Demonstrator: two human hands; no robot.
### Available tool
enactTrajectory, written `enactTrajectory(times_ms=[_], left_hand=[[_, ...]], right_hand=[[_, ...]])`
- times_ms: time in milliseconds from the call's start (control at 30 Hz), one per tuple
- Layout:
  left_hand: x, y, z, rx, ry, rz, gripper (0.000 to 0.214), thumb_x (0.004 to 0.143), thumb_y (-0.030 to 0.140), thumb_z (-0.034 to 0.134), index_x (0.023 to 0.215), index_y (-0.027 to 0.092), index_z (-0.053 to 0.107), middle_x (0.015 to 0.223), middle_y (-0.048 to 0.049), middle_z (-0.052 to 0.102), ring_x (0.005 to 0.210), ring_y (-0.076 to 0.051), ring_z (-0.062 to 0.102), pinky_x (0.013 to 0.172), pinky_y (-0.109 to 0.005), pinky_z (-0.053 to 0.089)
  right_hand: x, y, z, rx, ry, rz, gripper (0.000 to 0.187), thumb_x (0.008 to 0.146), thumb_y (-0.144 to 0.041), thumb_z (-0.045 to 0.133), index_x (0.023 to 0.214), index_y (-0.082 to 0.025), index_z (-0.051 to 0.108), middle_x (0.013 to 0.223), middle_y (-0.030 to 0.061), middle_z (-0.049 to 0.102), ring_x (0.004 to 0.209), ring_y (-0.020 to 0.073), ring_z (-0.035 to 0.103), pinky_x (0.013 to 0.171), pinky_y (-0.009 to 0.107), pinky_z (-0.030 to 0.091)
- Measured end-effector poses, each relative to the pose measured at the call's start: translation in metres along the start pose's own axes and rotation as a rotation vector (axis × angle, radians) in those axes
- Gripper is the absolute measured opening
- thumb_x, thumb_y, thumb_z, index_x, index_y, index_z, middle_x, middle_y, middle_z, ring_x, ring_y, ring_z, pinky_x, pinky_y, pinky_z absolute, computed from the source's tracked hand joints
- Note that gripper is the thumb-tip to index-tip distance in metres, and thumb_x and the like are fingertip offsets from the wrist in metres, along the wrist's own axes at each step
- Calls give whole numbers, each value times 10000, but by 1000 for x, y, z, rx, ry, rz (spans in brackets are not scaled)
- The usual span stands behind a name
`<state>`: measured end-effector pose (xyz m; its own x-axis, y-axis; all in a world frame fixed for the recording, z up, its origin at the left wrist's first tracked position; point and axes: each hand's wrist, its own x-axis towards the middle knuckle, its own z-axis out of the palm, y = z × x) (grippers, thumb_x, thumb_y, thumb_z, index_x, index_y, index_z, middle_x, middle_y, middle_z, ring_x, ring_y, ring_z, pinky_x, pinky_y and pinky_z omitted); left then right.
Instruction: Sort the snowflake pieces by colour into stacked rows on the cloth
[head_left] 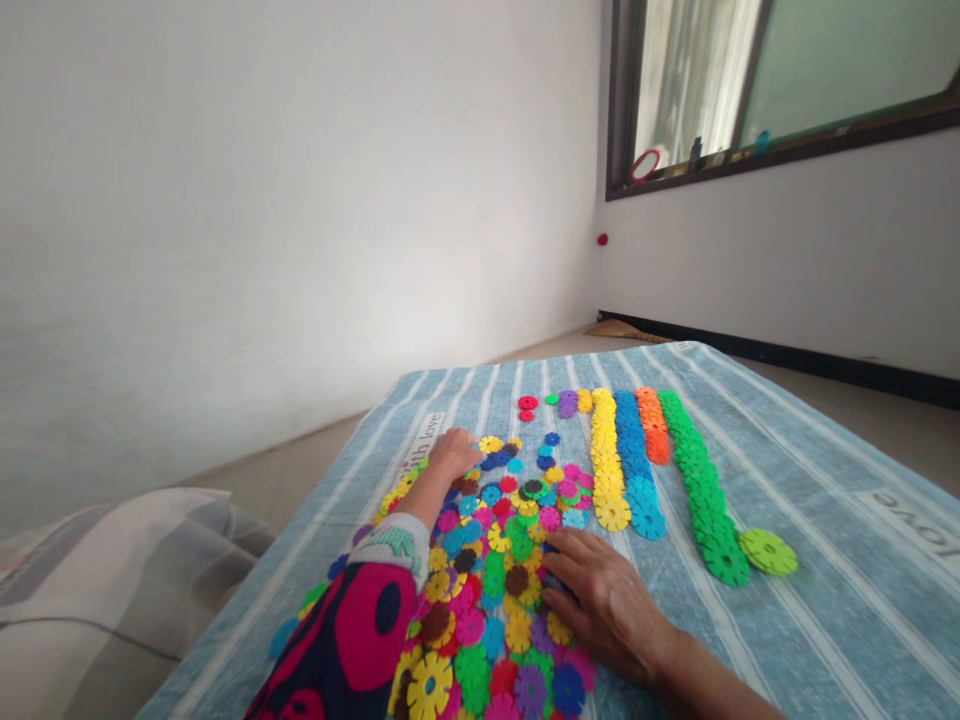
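Observation:
A heap of flat, flower-shaped plastic discs (510,560) in many colours lies on a blue striped cloth (825,560). My left hand (452,452), in a red and navy sleeve, reaches to the heap's far left edge. Its fingers curl down onto the discs beside a yellow disc (490,443), and I cannot see what they hold. My right hand (600,595) lies flat on the heap's near right side, fingers stretched out. To the right, discs overlap in sorted rows: yellow (606,465), blue (634,460), orange (652,425) and green (697,485).
A green disc (767,551) lies flat at the near end of the green row. Two red discs (527,404) and a few purple ones (568,403) sit at the far end. A grey striped cushion (97,590) lies at the left. White walls and a window (750,80) stand behind.

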<state>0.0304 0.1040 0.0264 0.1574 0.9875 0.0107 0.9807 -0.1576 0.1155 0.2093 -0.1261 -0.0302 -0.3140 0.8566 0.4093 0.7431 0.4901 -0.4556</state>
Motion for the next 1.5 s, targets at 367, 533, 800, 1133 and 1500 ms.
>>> enactTrajectory(times_ms=[367,533,800,1133,1500], left_hand=[[-15,-17,-7,-293,156,-64,146,675,270,604,710,153,684,632,-8,673,700,-176,629,566,-205,408],[-37,3,-18,-477,153,20,194,683,299,573,694,135,677,526,25,591,550,-139,557,509,-201,395],[-91,128,-3,-539,-242,681,170,672,177,550,691,129,712,638,7,658,618,-116,565,583,-191,409],[-89,183,26,-269,-194,883,200,683,80,527,673,154,713,679,-3,684,699,-130,603,656,-194,425],[-96,157,19,-26,-94,810,279,659,310,694,903,183,642,923,-61,658,862,-218,616,730,-276,457]], right_hand=[[3,3,1,-44,24,-21,31,865,-216,572,894,-207,576,992,34,591,988,202,535,889,337,424],[5,4,2,-76,29,-29,38,871,-241,563,879,-206,573,973,33,595,953,199,542,857,334,430],[6,4,2,-81,42,-13,55,855,-248,578,865,-196,593,1005,46,614,956,215,548,857,346,430],[6,7,5,-40,93,-41,170,894,-291,526,1008,-204,618,1043,63,633,996,230,556,890,364,418],[6,6,4,-28,45,4,200,828,-221,571,1019,-188,624,1081,67,642,1034,236,559,931,360,398]])
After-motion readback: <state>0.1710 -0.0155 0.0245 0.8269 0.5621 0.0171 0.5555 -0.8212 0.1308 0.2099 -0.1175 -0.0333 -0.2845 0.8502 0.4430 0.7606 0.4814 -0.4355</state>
